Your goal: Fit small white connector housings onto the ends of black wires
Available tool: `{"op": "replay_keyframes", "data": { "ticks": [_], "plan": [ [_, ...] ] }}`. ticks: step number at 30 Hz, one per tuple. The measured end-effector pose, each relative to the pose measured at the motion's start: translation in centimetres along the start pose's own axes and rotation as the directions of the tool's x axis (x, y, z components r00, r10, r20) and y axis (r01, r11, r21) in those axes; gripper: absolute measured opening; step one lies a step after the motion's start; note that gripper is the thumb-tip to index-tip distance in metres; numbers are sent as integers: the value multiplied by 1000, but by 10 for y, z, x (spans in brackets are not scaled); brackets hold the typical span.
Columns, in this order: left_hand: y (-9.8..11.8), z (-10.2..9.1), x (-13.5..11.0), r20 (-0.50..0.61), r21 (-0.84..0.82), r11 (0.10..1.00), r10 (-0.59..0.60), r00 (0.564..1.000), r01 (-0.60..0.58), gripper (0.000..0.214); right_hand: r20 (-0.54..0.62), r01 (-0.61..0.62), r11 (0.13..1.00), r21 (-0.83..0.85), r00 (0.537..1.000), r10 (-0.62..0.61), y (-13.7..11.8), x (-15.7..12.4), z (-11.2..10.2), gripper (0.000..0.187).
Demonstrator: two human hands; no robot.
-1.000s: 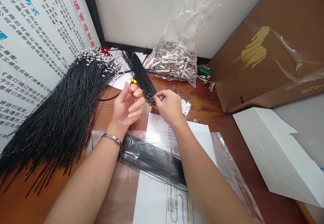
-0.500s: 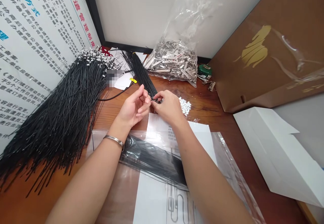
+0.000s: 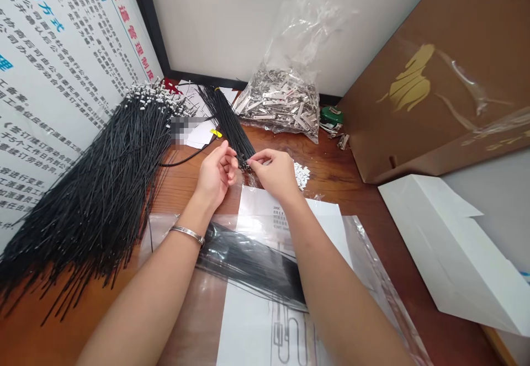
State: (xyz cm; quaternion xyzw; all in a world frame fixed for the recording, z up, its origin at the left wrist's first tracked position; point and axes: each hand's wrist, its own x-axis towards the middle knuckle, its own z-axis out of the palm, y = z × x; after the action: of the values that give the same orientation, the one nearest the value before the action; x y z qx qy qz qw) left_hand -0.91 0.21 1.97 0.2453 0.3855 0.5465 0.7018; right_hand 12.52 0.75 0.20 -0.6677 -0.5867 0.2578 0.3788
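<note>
A bundle of thin black wires point(image 3: 232, 123), banded near its far end, lies on the table with its near ends between my hands. My right hand point(image 3: 274, 171) has thumb and forefinger pinched at the bundle's near ends, on a wire or wires. To the left of those ends, my left hand point(image 3: 216, 174) is raised with fingers loosely curled and apart; nothing shows in it. Just beyond my right hand lies a small pile of white connectors point(image 3: 302, 175). Under my forearms, more black wires point(image 3: 252, 269) lie in a clear plastic bag point(image 3: 360, 244).
A large heap of black wires with white ends point(image 3: 95, 189) fills the left. At the back stands a clear bag of metal strips point(image 3: 281, 101), with a green tape measure point(image 3: 332, 115) beside it. A brown box point(image 3: 414, 79) and white carton point(image 3: 451, 250) stand right; a printed drawing point(image 3: 244, 322) lies below.
My left hand has drawn slightly left, away from my right. The right fingers have shifted a little at the wire ends, and a gap now shows between my hands.
</note>
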Motion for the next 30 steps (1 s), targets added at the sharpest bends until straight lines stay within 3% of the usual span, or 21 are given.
{"op": "replay_keyframes", "data": {
  "ticks": [5,12,16,20,25,30],
  "plan": [
    [-7,-2,3,-42,108,993,56,998,-51,22,-48,-80,984,157,995,88,1,1,-1,12],
    [-16,0,5,-87,277,955,132,987,-104,6,-122,6,937,349,992,39,-5,0,1,13],
    [-17,2,6,-87,320,941,141,986,-107,4,-93,65,890,451,995,-25,-6,-1,2,12],
    [-17,2,6,-85,338,934,158,984,-121,9,-32,110,879,464,994,-107,-3,-1,3,12],
    [-18,0,7,-93,314,936,194,977,-156,8,0,187,918,349,980,-200,-5,-4,2,9],
    [-17,0,6,-93,277,944,210,973,-177,8,8,193,921,339,978,-208,-5,-4,3,12]
  ]
}}
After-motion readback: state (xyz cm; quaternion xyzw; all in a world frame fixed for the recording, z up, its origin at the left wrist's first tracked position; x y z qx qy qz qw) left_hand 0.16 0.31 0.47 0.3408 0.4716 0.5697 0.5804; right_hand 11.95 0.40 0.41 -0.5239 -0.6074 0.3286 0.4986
